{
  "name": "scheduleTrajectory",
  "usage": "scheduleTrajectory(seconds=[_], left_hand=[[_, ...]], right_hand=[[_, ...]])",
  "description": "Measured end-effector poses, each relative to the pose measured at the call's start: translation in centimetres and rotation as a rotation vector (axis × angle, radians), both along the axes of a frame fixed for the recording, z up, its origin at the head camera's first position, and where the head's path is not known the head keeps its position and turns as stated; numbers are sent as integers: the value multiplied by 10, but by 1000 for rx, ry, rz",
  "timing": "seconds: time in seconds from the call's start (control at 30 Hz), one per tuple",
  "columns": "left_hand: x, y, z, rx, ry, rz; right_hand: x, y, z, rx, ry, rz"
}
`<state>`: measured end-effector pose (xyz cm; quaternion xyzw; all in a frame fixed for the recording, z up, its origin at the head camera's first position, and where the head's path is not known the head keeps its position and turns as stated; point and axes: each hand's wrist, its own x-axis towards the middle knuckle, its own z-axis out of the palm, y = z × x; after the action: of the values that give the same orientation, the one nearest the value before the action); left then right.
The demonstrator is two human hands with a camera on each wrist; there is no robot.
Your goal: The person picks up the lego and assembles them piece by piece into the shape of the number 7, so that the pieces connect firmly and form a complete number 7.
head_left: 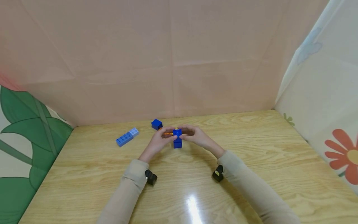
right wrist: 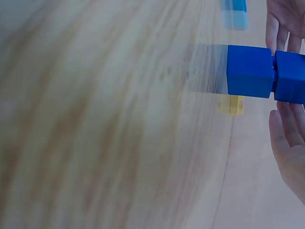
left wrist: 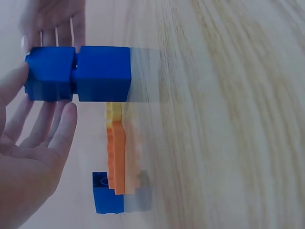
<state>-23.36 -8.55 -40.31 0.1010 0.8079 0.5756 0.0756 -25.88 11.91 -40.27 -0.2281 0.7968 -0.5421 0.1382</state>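
Two dark blue toy building bricks stand one on top of the other in front of me. A narrow gap shows between the upper brick (left wrist: 50, 74) and the lower brick (left wrist: 105, 74), which rests on the table. My left hand (head_left: 159, 141) holds the upper brick from the left, thumb on the near side and fingers around its side. From the right, my right hand (head_left: 198, 137) grips the same brick with thumb and fingers. Behind the stack lies an orange brick (left wrist: 118, 157) joined in line with a yellow one (left wrist: 113, 112), partly hidden by my hands in the head view.
Another dark blue brick (head_left: 157, 124) lies at the back beside the orange one. To the left, a blue brick (head_left: 124, 139) lies end to end with a paler blue brick (head_left: 134, 132). A curtain (head_left: 173, 77) hangs along the table's back edge (head_left: 237, 112).
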Motion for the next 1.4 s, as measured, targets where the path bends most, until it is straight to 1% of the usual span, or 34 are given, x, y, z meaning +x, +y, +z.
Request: scheduleTrajectory(seconds=[0.13,0.23,0.37,0.53,0.7,0.77,0.87,1.07,1.27,1.4], left_hand=[[-1,1,1,-2,-10,8],[-2,2,-1,-4,-30,19],[-3,3,-2,9,-67,34],[-2,5,0,41,-106,57],[0,6,2,46,-93,66],[0,6,3,43,-77,67],[-2,7,4,40,-78,72],[-3,7,5,10,-73,57],[-2,6,6,-4,-57,42],[-2,5,5,-14,-54,36]], right_hand=[[-1,0,0,46,-12,-22],[-3,-1,-2,54,-16,-21],[-4,-2,-3,38,-27,-13],[-1,-5,-1,11,-46,-14],[0,-7,2,13,-30,-5],[0,-8,3,30,-19,-7],[-1,-8,5,44,-22,-10],[0,-8,8,57,-44,-31],[1,-10,7,67,2,-42],[3,-10,6,68,5,-49]])
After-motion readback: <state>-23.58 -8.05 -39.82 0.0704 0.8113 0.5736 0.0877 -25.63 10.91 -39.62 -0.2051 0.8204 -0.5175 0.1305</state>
